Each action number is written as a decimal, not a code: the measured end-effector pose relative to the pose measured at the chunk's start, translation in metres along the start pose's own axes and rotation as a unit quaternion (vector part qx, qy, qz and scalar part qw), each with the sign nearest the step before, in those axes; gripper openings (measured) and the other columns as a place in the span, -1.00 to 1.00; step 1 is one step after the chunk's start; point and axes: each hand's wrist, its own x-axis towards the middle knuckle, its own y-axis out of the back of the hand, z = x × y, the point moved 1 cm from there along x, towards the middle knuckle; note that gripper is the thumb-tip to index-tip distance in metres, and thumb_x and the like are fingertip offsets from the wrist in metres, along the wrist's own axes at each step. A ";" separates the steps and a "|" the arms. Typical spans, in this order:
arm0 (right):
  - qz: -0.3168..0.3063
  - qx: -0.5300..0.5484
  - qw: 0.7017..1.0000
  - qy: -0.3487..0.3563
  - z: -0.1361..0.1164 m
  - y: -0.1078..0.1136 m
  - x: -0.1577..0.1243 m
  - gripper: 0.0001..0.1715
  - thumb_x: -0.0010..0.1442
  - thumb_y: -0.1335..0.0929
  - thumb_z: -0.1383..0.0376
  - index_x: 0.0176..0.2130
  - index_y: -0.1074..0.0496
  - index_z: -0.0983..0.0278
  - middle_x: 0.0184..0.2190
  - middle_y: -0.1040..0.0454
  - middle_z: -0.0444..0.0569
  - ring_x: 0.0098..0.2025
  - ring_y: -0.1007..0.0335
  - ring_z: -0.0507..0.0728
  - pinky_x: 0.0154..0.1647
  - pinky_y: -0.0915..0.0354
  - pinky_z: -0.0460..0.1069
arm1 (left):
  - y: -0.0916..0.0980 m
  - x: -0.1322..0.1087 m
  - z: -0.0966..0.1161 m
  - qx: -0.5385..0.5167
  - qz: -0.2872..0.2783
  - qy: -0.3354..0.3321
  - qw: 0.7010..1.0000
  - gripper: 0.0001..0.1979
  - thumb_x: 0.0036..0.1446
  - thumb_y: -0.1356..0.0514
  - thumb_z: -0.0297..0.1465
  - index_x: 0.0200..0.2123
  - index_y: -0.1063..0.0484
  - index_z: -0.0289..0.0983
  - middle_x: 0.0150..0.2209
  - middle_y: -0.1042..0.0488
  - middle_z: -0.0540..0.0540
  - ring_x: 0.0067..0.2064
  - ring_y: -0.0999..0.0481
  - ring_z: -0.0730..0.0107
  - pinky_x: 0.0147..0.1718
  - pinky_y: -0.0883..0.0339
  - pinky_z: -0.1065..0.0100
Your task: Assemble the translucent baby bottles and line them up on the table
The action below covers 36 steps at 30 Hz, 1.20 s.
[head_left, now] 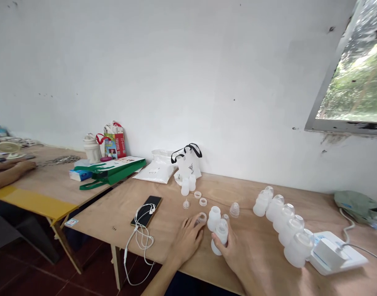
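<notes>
My right hand [237,253] is closed round a small translucent white bottle [220,236], tilted over the wooden table [163,246]. My left hand [186,240] rests on the table with fingers stretched toward a clear ring cap [202,218]. An upright bottle [213,218] stands between the hands. Loose ring caps [203,202], a nipple piece [186,204] and a clear dome cap [234,209] lie just beyond. A row of several capped bottles [283,220] runs along the right.
A black phone [146,210] with white earphones [142,236] lies left of my hands. White bags [188,164] lean against the wall. A white device [333,253] and a grey-green pouch [356,205] are at the right. Another person's arm [9,172] rests on the left table.
</notes>
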 end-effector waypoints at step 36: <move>-0.028 0.026 0.999 -0.011 0.009 -0.003 -0.013 -0.44 0.34 -0.32 -0.06 0.18 -0.36 0.18 -0.04 -0.59 0.03 -0.09 -0.59 0.27 -0.12 -0.46 0.09 | 0.000 0.000 -0.002 -0.094 -0.017 0.023 0.995 -0.50 0.36 0.03 -0.55 0.27 -0.29 -0.08 0.39 -0.25 -0.12 0.33 -0.34 0.17 0.28 -0.20 0.03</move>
